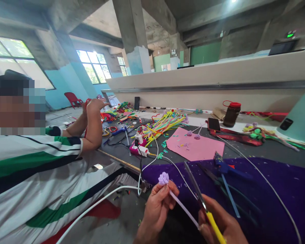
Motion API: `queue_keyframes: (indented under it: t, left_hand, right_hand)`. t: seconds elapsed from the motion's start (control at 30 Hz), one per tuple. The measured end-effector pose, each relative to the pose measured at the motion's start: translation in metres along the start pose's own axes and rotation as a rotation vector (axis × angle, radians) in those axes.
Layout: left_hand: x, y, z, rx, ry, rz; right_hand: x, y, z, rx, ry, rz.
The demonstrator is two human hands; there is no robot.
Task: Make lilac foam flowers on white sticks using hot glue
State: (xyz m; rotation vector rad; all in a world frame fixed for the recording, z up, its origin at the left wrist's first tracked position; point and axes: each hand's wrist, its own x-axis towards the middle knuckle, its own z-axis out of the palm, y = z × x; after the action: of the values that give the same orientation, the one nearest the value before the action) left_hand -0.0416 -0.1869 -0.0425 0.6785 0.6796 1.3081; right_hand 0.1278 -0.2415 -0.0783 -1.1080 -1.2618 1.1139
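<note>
Left hand pinched lilac flower near tabletop, stem running toward right hand, clamped on yellow-handled scissors. Seemingly trimming stage; any snip called for steady flower, careful aim.

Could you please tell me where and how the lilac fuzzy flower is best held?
Probably pinched on its thin lilac stem, just beneath the bunched lilac bloom, coming from below left, as the left hand does: the bloom sits uppermost and looks crushable, while the stem slants down rightward, offering a narrow grip.
</note>
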Motion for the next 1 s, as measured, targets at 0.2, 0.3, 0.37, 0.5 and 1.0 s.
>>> queue_keyframes:
  t: [0.2,0.3,0.37,0.5,1.0]
  left_hand:
    - [-0.004,0.002,0.002,0.048,-0.103,0.012]
    - [-0.004,0.003,0.003,0.119,-0.091,0.047]
    - [-0.004,0.002,0.004,0.150,-0.086,0.052]
    - [-0.003,-0.002,0.004,0.146,-0.087,0.055]
    - [0.000,-0.010,0.008,0.105,0.038,0.055]
  right_hand:
    - [0.020,-0.037,0.004,0.160,-0.002,0.106]
    - [0.027,-0.040,0.015,0.203,-0.036,0.098]
    - [0.030,-0.034,0.022,0.245,-0.092,0.094]
    - [0.031,-0.018,0.030,0.335,-0.156,0.102]
    - [0.030,-0.010,0.033,0.113,0.009,-0.016]
